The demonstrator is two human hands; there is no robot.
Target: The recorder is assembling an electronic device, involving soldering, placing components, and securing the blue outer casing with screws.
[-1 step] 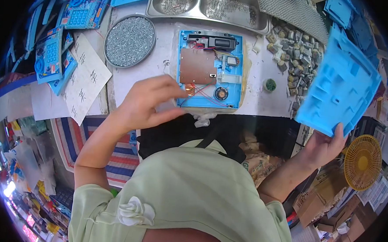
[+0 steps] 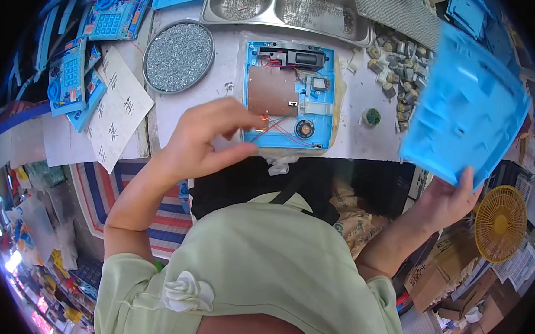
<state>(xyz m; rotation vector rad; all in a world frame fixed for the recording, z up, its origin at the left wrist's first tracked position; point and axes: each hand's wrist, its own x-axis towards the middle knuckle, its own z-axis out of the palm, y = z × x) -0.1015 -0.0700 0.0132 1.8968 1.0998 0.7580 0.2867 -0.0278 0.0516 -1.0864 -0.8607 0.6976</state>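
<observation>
On the table in front of me lies a blue plastic housing (image 2: 324, 126), its inside facing up. It holds a brown circuit board (image 2: 272, 91), a black battery compartment (image 2: 300, 58), a small round speaker (image 2: 304, 129), a motor (image 2: 320, 84) and thin red and green wires (image 2: 282, 126). My left hand (image 2: 205, 136) hovers by the housing's lower left corner, thumb and fingers apart, with nothing in it. At the right, my right hand (image 2: 450, 202) grips the lower edge of a blue plastic cover (image 2: 470, 111), held tilted up above the table.
A round dish of small screws (image 2: 179, 56) stands left of the housing. Behind is a metal tray (image 2: 274, 16) with small parts. Several small motors (image 2: 405, 74) lie right, near a green-filled cup (image 2: 372, 117). Printed blue panels (image 2: 68, 75) and a paper sheet (image 2: 119, 108) are left.
The blue cover has swung slightly left and changed its tilt in my right hand, hiding more of the motors. My left hand has shifted slightly.
</observation>
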